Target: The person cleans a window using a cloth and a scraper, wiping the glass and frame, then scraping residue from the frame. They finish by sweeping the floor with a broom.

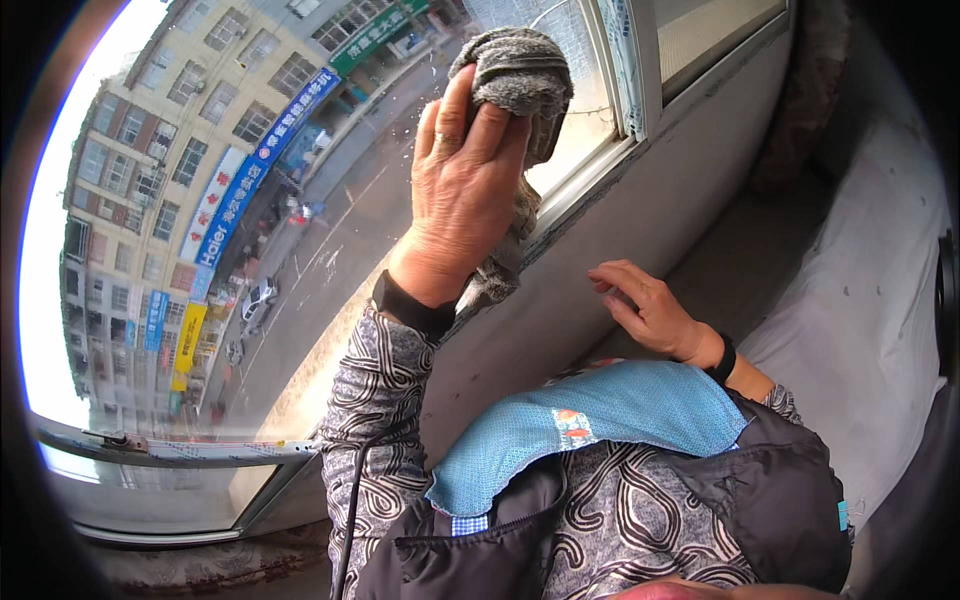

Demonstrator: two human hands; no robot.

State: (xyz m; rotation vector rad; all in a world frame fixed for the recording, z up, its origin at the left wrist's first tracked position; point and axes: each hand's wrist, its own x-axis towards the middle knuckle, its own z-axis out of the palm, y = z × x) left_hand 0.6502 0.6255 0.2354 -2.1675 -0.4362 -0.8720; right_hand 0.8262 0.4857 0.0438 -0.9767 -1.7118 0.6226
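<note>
With its fingers spread over a bunched grey cloth (517, 71), my left hand (465, 172) presses it toward the window pane (360, 210). Part of the cloth hangs down behind the hand and wrist, beside the window frame. A ring is on one finger and a dark band on the wrist. My right hand (649, 307) is lower and to the right, in front of the wall below the window. It holds nothing, its fingers slightly bent and apart. A dark band is on that wrist too.
The white window frame (592, 176) runs along the wall (570, 262), with another frame bar (210, 450) at lower left. Pale fabric (847, 277) lies at right. Beyond the glass are a street with cars and buildings. Patterned fabric (225, 562) shows at bottom left.
</note>
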